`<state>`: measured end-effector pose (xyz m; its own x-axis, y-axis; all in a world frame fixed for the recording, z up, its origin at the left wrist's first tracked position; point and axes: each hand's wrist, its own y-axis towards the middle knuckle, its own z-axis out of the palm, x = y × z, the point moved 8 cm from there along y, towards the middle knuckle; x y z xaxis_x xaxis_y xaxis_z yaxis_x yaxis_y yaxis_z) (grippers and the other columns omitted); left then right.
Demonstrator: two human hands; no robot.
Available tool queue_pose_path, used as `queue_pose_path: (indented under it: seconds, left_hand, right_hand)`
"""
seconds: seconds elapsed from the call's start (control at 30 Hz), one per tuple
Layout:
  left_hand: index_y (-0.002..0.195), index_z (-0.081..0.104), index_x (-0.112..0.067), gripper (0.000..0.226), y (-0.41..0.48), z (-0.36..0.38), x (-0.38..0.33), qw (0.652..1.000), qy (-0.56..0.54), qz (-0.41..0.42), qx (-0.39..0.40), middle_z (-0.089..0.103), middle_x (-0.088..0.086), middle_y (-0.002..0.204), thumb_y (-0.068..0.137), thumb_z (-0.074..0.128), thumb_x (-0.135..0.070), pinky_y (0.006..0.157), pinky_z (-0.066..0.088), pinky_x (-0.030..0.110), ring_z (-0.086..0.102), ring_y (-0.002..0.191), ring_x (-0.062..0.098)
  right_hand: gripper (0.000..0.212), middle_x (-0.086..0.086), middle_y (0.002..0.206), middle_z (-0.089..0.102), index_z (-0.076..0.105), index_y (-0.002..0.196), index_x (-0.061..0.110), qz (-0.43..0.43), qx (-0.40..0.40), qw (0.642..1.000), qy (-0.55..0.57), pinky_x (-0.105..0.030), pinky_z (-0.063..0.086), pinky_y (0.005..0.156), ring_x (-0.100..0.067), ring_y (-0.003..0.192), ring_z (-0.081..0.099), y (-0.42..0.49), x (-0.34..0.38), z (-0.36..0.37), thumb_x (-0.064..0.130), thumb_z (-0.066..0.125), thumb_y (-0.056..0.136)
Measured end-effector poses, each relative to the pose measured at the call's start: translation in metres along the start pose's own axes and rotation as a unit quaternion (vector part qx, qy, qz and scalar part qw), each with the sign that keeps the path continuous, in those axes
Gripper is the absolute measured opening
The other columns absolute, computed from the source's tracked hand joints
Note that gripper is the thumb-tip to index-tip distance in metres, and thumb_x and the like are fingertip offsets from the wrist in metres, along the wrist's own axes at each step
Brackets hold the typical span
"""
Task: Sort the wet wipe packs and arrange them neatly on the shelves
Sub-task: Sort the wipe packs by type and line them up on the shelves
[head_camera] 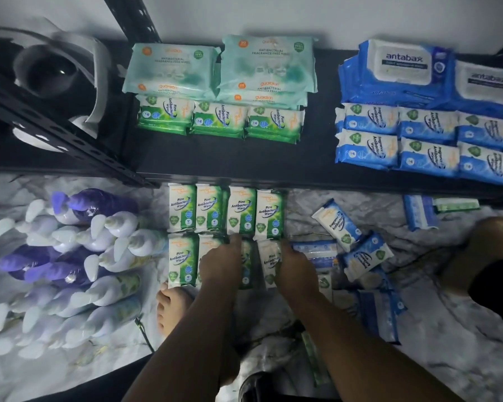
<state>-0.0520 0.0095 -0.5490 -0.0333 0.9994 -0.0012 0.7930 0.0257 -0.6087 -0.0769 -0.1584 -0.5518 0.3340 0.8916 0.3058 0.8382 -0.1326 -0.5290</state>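
**Two hands down on the near row of green packs**

Eight green packs (209,208) sit on the floor in two rows of four, and both hands are on the nearer row. The right hand (295,264) has its fingers wrapped round the right edge of the end pack (269,261), which looks tipped up a touch, so that one seems held. The left hand (219,265) lies over the covered pack (246,271) beside it, fingers stretched forward to the seam between the rows. Whether it is clamping or only pressing, I cannot tell.

Now the relation that matters: each floor pack has its long axis running straight away from the grips, in line with the forearms. The shelf (230,163) is dead ahead, just past the far row, and the shelved green packs (221,120) lie turned crosswise. By my reckoning the held pack needs a quarter turn on its way forward. That green stack sits ahead of the left hand, so the left has the shorter reach. Loose blue packs (366,255) lie just right of the right hand.
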Motion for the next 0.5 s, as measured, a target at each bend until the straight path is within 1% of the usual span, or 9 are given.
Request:
queue_pose_path:
  seconds: [0.07,0.17,0.3,0.37,0.43,0.5]
  left_hand:
    - [0.147,0.026,-0.021,0.069,0.0,0.001,0.002,1.0,0.003,-0.004,0.001,0.069,0.01,0.108,0.09,0.066,-0.021,0.067,0.046,0.037,0.07,0.097,0.033]
    - [0.148,0.027,-0.02,0.068,0.0,-0.001,0.003,1.0,0.011,-0.002,-0.006,0.069,0.009,0.108,0.091,0.063,-0.017,0.068,0.048,0.037,0.07,0.096,0.033]
    - [0.147,0.027,-0.02,0.065,0.0,-0.002,0.001,1.0,-0.004,-0.001,-0.011,0.069,0.009,0.106,0.092,0.061,-0.015,0.067,0.046,0.037,0.07,0.095,0.033]
    - [0.145,0.026,-0.021,0.063,-0.003,-0.003,0.001,1.0,-0.018,-0.009,-0.021,0.07,0.009,0.102,0.092,0.06,-0.014,0.065,0.046,0.036,0.071,0.091,0.033]
    - [0.142,0.025,-0.02,0.064,-0.011,-0.006,-0.002,0.998,-0.044,-0.016,-0.031,0.07,0.008,0.099,0.089,0.062,-0.019,0.066,0.048,0.037,0.071,0.09,0.033]
    - [0.135,0.029,-0.021,0.056,-0.019,-0.01,-0.009,0.994,-0.097,-0.024,-0.046,0.069,0.007,0.096,0.089,0.061,-0.022,0.068,0.05,0.037,0.07,0.088,0.033]
  right_hand:
    - [0.037,-0.011,0.102,0.066,0.052,0.126,0.016,0.008,0.008,1.0,-0.013,-0.04,0.058,0.075,-0.032,0.091,0.069,0.002,0.003,0.0,0.008,0.058,0.091]
    - [0.034,-0.01,0.111,0.064,0.055,0.123,0.012,0.022,0.014,1.0,-0.008,-0.036,0.055,0.078,-0.028,0.098,0.067,0.002,0.002,0.004,0.01,0.062,0.09]
    - [0.036,-0.012,0.109,0.065,0.053,0.124,0.009,0.029,0.011,0.999,0.014,-0.037,0.056,0.079,-0.029,0.099,0.067,0.004,0.001,0.007,0.007,0.062,0.09]
    - [0.042,-0.012,0.108,0.064,0.05,0.128,0.011,0.026,-0.002,0.998,0.053,-0.039,0.055,0.077,-0.032,0.098,0.067,0.003,0.0,0.004,0.008,0.063,0.089]
    - [0.04,-0.011,0.104,0.064,0.052,0.126,0.013,0.024,-0.017,0.996,0.082,-0.036,0.052,0.072,-0.033,0.096,0.066,-0.004,-0.006,-0.006,0.014,0.065,0.088]
    - [0.036,-0.012,0.103,0.066,0.056,0.122,0.012,0.021,-0.024,0.994,0.107,-0.034,0.051,0.072,-0.034,0.096,0.066,-0.011,-0.021,-0.019,0.016,0.064,0.086]
